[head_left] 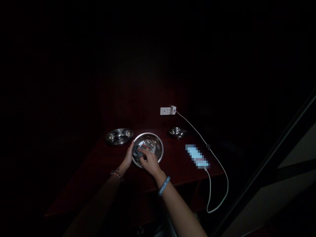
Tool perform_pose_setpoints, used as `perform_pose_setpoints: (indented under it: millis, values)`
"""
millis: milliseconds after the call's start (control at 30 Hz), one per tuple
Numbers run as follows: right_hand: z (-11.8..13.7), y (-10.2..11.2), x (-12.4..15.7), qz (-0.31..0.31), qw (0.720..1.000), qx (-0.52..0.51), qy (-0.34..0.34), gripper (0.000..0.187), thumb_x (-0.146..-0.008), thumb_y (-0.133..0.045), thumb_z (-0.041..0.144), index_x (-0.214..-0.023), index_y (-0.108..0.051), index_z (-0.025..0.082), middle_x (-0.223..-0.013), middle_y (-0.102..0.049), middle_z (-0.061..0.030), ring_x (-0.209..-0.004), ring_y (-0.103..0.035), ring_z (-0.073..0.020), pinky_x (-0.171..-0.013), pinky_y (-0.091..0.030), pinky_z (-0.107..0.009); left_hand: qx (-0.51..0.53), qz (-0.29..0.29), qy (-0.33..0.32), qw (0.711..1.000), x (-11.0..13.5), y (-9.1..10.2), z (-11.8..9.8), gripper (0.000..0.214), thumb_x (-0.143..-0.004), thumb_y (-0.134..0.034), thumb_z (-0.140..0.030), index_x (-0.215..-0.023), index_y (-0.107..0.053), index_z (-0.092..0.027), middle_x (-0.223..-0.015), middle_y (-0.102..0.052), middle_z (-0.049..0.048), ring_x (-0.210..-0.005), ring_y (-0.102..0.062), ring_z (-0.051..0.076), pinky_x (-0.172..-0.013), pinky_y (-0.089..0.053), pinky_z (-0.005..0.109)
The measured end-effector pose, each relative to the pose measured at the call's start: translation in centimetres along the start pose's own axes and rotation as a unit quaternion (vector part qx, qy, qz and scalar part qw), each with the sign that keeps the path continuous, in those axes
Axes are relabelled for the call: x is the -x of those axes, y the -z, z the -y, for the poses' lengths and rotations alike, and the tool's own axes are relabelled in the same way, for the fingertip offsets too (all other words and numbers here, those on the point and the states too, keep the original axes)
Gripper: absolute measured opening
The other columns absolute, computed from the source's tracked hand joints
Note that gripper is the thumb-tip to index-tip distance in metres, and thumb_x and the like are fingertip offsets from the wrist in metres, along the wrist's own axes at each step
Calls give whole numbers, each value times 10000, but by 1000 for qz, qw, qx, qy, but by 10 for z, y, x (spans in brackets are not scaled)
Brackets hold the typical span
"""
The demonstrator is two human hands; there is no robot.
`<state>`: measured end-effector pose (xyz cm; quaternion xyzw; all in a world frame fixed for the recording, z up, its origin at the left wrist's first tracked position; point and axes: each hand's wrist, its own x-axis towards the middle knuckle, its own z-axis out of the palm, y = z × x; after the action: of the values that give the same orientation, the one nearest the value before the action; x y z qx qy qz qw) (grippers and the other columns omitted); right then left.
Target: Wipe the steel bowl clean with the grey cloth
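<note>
A shiny metal bowl (158,144) is tilted up toward me over the dark red table, with a red-and-white label on its inner bottom. My left hand (128,154) grips the bowl's left rim, the fingers partly hidden behind it. Inside the bowl, my right hand (150,161) presses a dark patterned cloth (137,152) against the lower left wall. A beaded bracelet is on my left wrist, and a blue band circles the right one.
One metal bowl (119,136) stands at the back left of the table (170,174), a smaller one (177,132) at the back right. A blurred-out lit device (197,156) lies on the right, its white cable (227,184) looping past the table edge to a wall socket (165,111).
</note>
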<state>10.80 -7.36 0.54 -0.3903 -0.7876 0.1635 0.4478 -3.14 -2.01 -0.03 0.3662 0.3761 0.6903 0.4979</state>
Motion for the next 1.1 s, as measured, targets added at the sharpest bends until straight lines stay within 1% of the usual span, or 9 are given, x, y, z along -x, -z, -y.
perform_pose_setpoints:
  millis: [100,233,367,500,600,700,800,1000,1100]
  values:
    - [5,4,2,11,999,35,-22,409,-865,-555,112,-1207,-753,218,-1246,-771,-62,-1189,-705,-216,-1099,-520,-374,27,-30,14,999,2,-4,-5,437,-700,-763,-591,-845,-756,-179,-928,-807,75,-1173,-691,299,-1102,-495,397]
    - [9,7,3,25,992,102,-69,307,-888,-576,141,-1099,-789,203,-1145,-802,-76,-1089,-737,-227,-1013,-549,-335,53,-4,37,998,8,-8,-15,464,-683,-764,-612,-841,-753,-176,-906,-808,88,-1073,-722,315,-1022,-542,415]
    - [11,10,3,31,983,153,-99,290,-917,-570,167,-1088,-801,204,-1117,-811,-81,-1038,-752,-225,-966,-551,-305,62,6,76,995,13,-10,-23,468,-662,-779,-609,-831,-744,-174,-849,-805,94,-1031,-733,333,-998,-551,434]
    - [13,13,2,30,978,177,-111,302,-935,-555,167,-1092,-808,218,-1137,-810,-71,-1048,-756,-210,-959,-544,-277,55,17,82,995,16,-12,-27,449,-673,-771,-594,-851,-750,-183,-864,-810,99,-1057,-727,343,-1014,-546,443]
    - [13,13,2,30,975,186,-119,301,-939,-551,170,-1074,-816,225,-1134,-812,-63,-1051,-758,-203,-960,-544,-264,49,4,73,996,17,-13,-27,424,-683,-759,-600,-834,-744,-203,-864,-810,91,-1073,-721,342,-1017,-545,447]
    - [13,14,3,31,975,183,-122,328,-946,-536,177,-1121,-807,238,-1153,-808,-51,-1075,-751,-197,-985,-538,-266,44,0,69,997,15,-13,-25,439,-659,-770,-618,-808,-734,-206,-846,-806,93,-1087,-716,349,-1025,-538,450]
    - [13,13,3,30,976,178,-125,354,-953,-513,185,-1159,-796,241,-1183,-799,-46,-1100,-740,-199,-1005,-533,-276,43,17,56,997,12,-10,-22,475,-632,-800,-617,-829,-733,-190,-856,-808,96,-1117,-706,360,-1055,-515,447]
    - [12,11,4,26,977,185,-107,335,-947,-517,186,-1133,-791,236,-1185,-796,-57,-1094,-736,-213,-990,-545,-298,45,37,82,995,10,-5,-21,450,-710,-770,-576,-900,-758,-169,-992,-818,119,-1226,-674,347,-1138,-461,437]
    - [12,10,5,29,975,198,-93,315,-947,-522,181,-1117,-784,227,-1171,-796,-67,-1080,-737,-219,-965,-551,-300,45,41,90,994,13,-4,-24,476,-700,-781,-576,-936,-769,-163,-1071,-809,144,-1267,-656,348,-1163,-446,439]
